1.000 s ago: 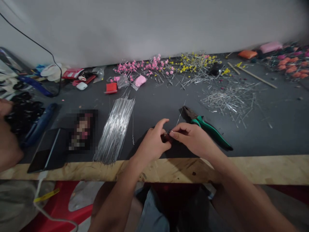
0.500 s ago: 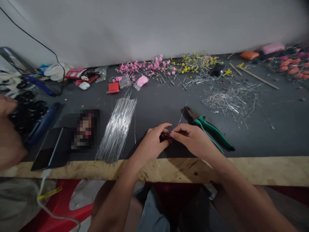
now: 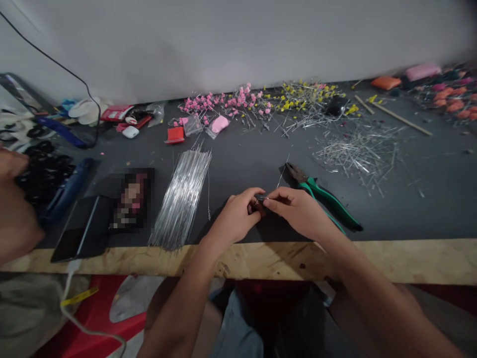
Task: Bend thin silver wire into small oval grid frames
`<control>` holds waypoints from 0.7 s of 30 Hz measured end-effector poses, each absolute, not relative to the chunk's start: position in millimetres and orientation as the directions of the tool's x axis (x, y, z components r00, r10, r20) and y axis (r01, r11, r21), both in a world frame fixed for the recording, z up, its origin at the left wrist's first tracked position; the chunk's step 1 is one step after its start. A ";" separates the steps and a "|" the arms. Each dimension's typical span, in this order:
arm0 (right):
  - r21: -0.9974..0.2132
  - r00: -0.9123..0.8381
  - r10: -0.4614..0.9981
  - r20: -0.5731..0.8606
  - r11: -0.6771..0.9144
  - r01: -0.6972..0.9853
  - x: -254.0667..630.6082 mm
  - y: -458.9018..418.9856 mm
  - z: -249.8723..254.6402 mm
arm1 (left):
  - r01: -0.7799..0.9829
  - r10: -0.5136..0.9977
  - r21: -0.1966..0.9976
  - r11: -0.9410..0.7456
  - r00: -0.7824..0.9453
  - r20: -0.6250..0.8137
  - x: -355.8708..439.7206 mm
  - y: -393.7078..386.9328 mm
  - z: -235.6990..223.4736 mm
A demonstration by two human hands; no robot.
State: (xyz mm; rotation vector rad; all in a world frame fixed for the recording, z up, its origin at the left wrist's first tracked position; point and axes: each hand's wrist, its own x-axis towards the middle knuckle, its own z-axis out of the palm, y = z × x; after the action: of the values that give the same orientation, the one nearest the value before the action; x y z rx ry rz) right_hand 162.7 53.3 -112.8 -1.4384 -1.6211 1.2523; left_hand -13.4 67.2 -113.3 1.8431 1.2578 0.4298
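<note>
My left hand (image 3: 240, 214) is closed on a small dark brown piece (image 3: 258, 205), mostly covered by the fingers, so its kind cannot be made out. The fingertips of my right hand (image 3: 292, 206) pinch a thin silvery wire against it. A straight length of wire (image 3: 282, 172) sticks up behind the right fingers. Pliers with green and black handles (image 3: 331, 201) lie just beyond my right hand, jaws pointing away. To the left of my hands lies a thick bundle of straight silver wires (image 3: 182, 196), with one twisted wire (image 3: 209, 199) beside it.
Pink-tipped wires (image 3: 242, 99) and yellow-tipped wires (image 3: 305, 97) lie along the wall. A loose wire heap (image 3: 354, 154) is at the right, near a wooden stick (image 3: 404, 119). On the left are a phone (image 3: 76, 228), blue tool (image 3: 69, 191) and another person's arm (image 3: 17, 209).
My hands stay together over the same spot with small finger movements. The dark piece and silvery glint at the fingertips have shifted slightly. Nothing else on the table has visibly moved.
</note>
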 end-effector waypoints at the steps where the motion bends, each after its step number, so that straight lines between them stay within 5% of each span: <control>1: -0.925 -0.206 0.969 -0.134 -0.048 0.376 162.8 53.4 -112.7 | 0.599 0.882 0.788 -0.143 0.439 -0.173 -13.0 67.7 -112.7; 21: -0.923 -0.295 0.946 -0.134 -0.011 0.385 162.4 43.7 -103.4 | 0.662 0.871 0.709 -0.243 0.470 -0.140 -14.2 58.6 -109.7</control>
State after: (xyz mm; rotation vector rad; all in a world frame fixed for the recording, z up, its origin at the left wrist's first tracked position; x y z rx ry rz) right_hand 162.4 43.7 -103.4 -1.3852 -1.7114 1.2977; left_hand -14.2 58.6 -109.7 1.9932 1.2710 0.3678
